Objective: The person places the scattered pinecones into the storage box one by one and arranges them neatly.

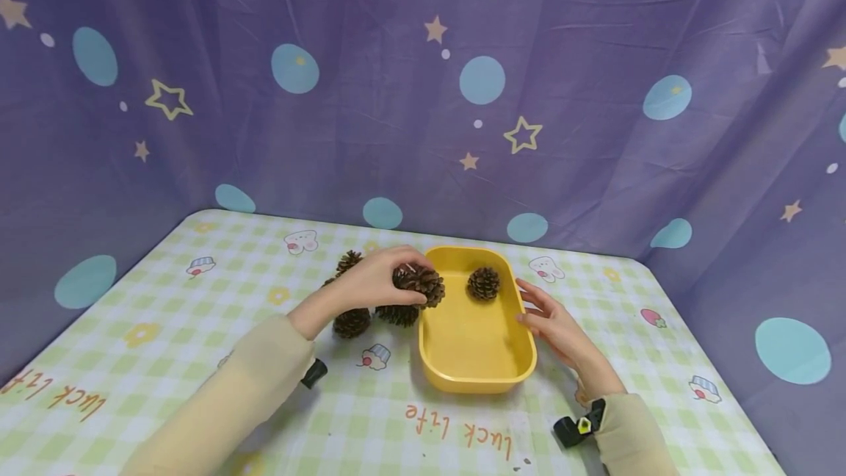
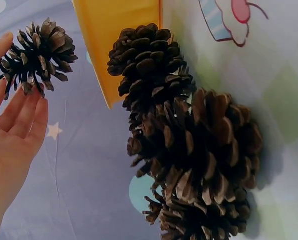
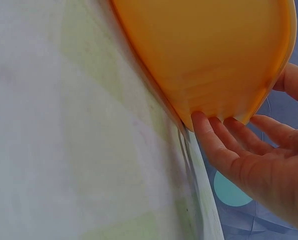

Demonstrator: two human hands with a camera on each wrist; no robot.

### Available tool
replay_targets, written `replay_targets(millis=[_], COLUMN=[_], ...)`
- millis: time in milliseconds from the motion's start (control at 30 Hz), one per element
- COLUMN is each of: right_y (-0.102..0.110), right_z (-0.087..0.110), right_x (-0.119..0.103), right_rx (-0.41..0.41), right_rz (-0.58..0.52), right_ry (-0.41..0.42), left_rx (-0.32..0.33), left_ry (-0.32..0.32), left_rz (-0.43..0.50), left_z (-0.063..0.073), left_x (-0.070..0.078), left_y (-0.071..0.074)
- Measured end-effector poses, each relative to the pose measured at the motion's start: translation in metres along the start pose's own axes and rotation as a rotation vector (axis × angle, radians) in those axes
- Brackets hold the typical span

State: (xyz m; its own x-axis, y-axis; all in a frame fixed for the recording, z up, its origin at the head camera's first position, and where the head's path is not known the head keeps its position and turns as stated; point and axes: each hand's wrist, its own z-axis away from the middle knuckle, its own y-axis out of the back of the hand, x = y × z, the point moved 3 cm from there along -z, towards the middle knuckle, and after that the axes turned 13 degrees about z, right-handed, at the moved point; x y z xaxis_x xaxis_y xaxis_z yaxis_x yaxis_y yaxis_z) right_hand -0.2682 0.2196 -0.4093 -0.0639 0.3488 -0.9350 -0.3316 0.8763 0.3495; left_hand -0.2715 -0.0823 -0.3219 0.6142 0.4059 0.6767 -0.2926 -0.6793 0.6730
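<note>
My left hand (image 1: 373, 281) pinches a brown pine cone (image 1: 431, 288) between thumb and fingers, just over the left rim of a yellow plastic bin (image 1: 477, 347). The left wrist view shows this held pine cone (image 2: 46, 52) raised apart from the others. Inside the bin, toward its far right, lies one pine cone (image 1: 484, 283). Several more pine cones (image 1: 352, 322) sit clustered on the table left of the bin, partly hidden by my left hand. On the bin's right side, my right hand (image 1: 562, 329) rests its fingertips against the outer wall, fingers (image 3: 213, 142) spread and lightly bent.
A green-and-white checked tablecloth (image 1: 357, 417) with printed cupcakes and lettering covers the table. Behind the table hangs a purple curtain (image 1: 396, 131) with stars and blue dots. A black wrist camera (image 1: 575, 428) sits on my right wrist; small dark specks lie near the front.
</note>
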Motion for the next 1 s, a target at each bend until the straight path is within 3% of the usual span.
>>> replay_targets(millis=[333, 600, 1000], right_y=[0.0, 0.0, 0.0], right_z=[0.0, 0.0, 0.0], right_x=[0.0, -0.001, 0.0], right_rx=[0.001, -0.001, 0.0], right_rz=[0.004, -0.001, 0.003], right_ry=[-0.004, -0.011, -0.007], left_rx=[0.025, 0.008, -0.017], left_ry=[-0.042, 0.002, -0.015], left_rz=[0.007, 0.01, -0.012], left_z=[-0.016, -0.03, -0.05], left_x=[0.002, 0.002, -0.001], left_y=[-0.01, -0.02, -0.035])
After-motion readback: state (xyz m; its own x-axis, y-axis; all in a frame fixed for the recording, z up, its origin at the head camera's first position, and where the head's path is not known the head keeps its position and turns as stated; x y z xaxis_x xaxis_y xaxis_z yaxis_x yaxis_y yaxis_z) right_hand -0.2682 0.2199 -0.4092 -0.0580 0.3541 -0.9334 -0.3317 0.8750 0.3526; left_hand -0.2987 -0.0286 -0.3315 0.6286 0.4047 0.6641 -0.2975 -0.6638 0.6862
